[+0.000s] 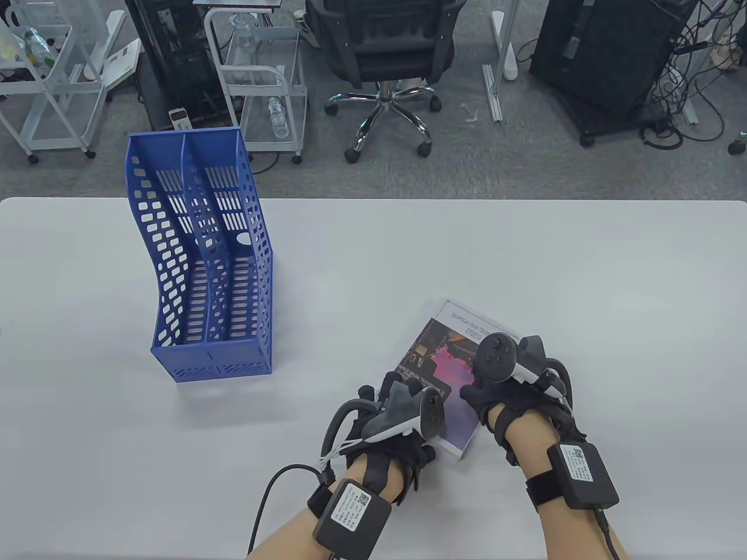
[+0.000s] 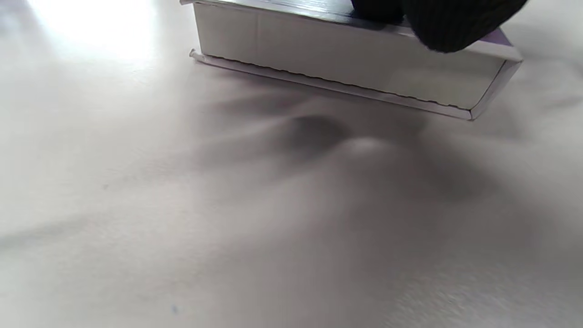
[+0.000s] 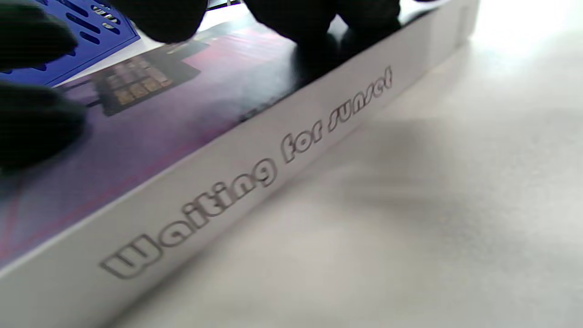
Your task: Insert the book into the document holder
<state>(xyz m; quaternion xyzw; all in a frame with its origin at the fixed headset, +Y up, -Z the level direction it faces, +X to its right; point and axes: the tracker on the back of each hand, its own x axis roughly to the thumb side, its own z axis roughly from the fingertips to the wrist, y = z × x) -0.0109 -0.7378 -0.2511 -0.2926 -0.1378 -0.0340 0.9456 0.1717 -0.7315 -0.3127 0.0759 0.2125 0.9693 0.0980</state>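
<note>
Both hands, left hand (image 1: 402, 411) and right hand (image 1: 502, 388), are resting fingers on the book (image 1: 449, 350) lying flat on the tabletop (image 1: 525, 262), probably readying a lift (no firm grip is showing yet). Well apart to the left, the blue document holder (image 1: 204, 262) is standing upright, slots open upward for the book.

White desk (image 1: 525, 251); beyond its far edge, grey carpet (image 1: 467, 163), black office chair (image 1: 382, 46), white wire carts (image 1: 262, 76), black computer towers (image 1: 607, 52).

Black knit gloves; grey-and-white trackers; black wrist boxes with white labels; black cables; bare forearms.
</note>
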